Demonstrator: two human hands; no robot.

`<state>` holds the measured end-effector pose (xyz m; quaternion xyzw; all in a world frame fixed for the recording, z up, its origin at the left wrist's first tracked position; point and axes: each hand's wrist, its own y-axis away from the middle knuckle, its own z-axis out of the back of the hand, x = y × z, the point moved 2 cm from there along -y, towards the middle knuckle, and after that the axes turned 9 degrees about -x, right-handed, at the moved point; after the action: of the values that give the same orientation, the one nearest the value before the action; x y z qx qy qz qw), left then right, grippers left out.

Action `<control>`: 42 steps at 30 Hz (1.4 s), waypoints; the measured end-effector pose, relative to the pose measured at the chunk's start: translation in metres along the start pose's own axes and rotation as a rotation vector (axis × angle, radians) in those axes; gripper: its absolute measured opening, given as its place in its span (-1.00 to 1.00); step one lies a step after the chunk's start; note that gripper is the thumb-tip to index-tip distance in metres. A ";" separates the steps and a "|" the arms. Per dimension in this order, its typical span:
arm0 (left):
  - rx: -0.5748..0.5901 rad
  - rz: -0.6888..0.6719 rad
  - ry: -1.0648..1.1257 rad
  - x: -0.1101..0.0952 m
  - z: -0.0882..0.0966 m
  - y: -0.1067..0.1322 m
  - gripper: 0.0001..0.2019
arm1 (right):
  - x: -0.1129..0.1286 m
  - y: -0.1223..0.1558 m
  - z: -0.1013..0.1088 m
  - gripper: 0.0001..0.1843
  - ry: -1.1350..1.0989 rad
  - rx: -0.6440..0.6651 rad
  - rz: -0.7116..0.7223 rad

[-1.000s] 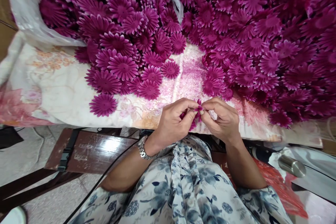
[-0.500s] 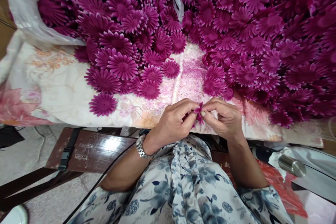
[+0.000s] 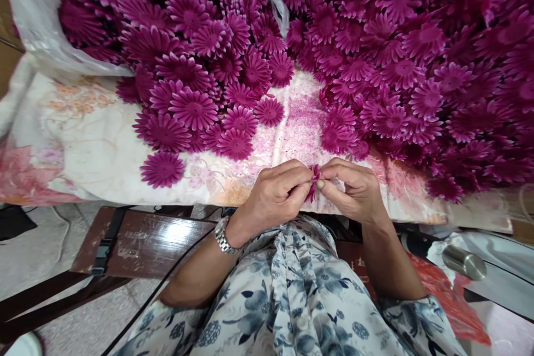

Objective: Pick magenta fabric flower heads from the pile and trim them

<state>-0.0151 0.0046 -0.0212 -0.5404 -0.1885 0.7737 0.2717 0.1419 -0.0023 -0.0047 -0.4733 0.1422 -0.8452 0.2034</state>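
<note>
Left hand (image 3: 277, 189) pinches a purple flower (image 3: 312, 192) over the cloth (image 3: 100, 150), near its front edge; right hand (image 3: 354, 189) nips its other side between thumb and fingertip. Change: petals show narrower, more edge-on than half a second ago. Judgement: fingertip work on this flower is unfinished.

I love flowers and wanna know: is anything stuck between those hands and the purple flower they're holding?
Nothing visible is in between: the left hand and the right hand both pinch the purple flower directly. The other flowers lie on the cloth beyond the hands, not in the way.
</note>
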 end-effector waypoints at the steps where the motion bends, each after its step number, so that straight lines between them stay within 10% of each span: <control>1: 0.000 0.002 -0.006 0.000 0.000 0.000 -0.85 | 0.000 0.000 0.000 -0.93 0.001 0.005 0.000; 42: -0.131 0.026 0.014 -0.003 -0.003 0.001 -0.85 | 0.003 -0.001 -0.001 -0.94 0.020 -0.019 -0.083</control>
<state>-0.0118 0.0020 -0.0208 -0.5650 -0.2298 0.7593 0.2269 0.1391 -0.0026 -0.0023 -0.4720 0.1327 -0.8563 0.1623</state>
